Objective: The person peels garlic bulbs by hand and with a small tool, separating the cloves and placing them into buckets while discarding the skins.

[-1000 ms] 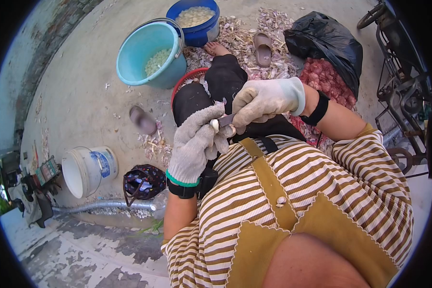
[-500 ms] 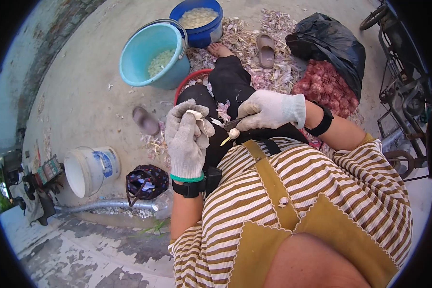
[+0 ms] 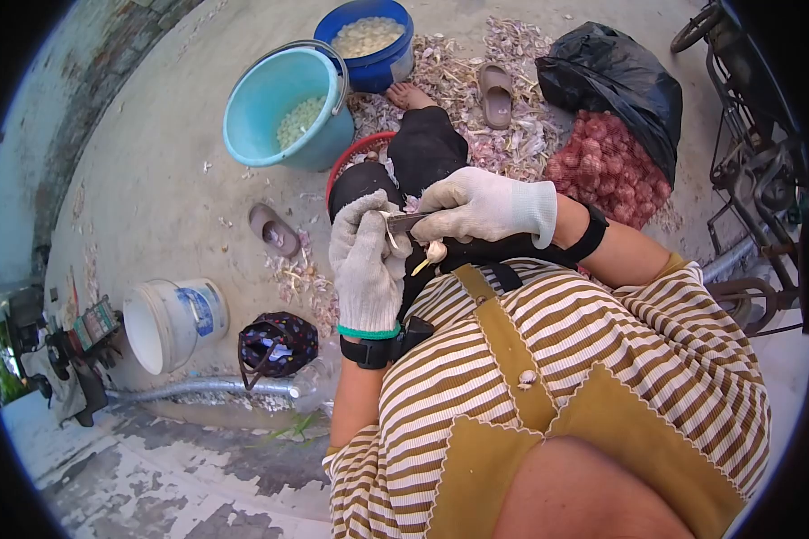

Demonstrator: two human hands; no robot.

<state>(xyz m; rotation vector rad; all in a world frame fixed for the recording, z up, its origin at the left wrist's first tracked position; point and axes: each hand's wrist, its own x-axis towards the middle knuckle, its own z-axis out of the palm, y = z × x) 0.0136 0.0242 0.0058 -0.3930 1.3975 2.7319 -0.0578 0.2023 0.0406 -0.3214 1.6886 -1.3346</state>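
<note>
My left hand [image 3: 368,256], in a grey-white glove with a green cuff, is closed on a small pale garlic clove [image 3: 392,237]. My right hand [image 3: 476,208], also gloved, grips a small knife [image 3: 406,221]; its blade meets the clove at my left fingertips. A whitish garlic piece with a yellow-green shoot [image 3: 435,252] shows just under my right fingers. Both hands are close together above my dark trousers [image 3: 430,148]. Partly hidden behind my knee is a red basket [image 3: 340,165].
Ahead stand a turquoise bucket [image 3: 243,126] and a blue bucket [image 3: 395,72], both holding peeled cloves. Garlic skins [image 3: 512,148] litter the floor around a slipper [image 3: 496,94]. A red net sack of garlic [image 3: 607,171] sits beside a black bag [image 3: 611,72]. A white bucket [image 3: 153,323] lies at left.
My hands have come together: the left moved right, the right slightly left. The knife blade, apart from the left hand's clove before, is now against it.
</note>
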